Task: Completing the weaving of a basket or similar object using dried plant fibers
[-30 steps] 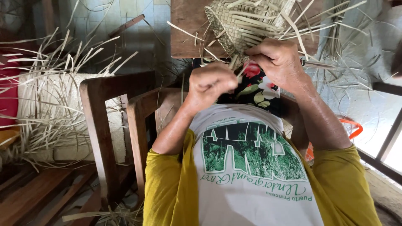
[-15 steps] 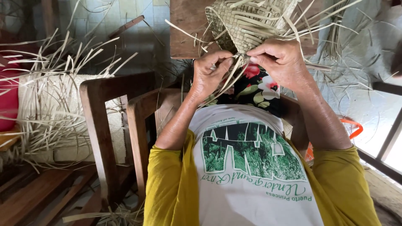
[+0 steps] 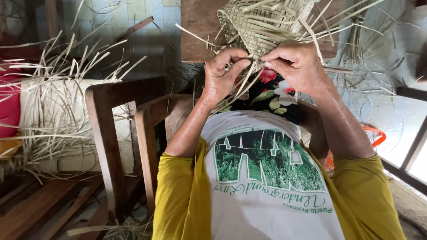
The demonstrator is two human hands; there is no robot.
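A half-woven basket of pale dried leaf strips (image 3: 262, 26) rests on a wooden table (image 3: 198, 26) in front of me, with loose strip ends sticking out all round. My left hand (image 3: 222, 78) pinches loose strips at the basket's near edge. My right hand (image 3: 299, 66) pinches a strip right beside it, fingertips almost touching those of the left. Several loose strips (image 3: 242, 89) hang down between my hands over a floral cloth (image 3: 273, 91) on my lap.
Two dark wooden chair arms (image 3: 106, 133) stand at my left. Beyond them lies a larger woven piece with many loose strips (image 3: 58, 115). A red cushion (image 3: 9, 106) sits at the far left. An orange hoop (image 3: 376, 138) shows at the right, near a metal frame (image 3: 411, 151).
My left hand has risen from a fist near my chest up to the basket's edge and closed on strips there. My right hand stayed at the edge.
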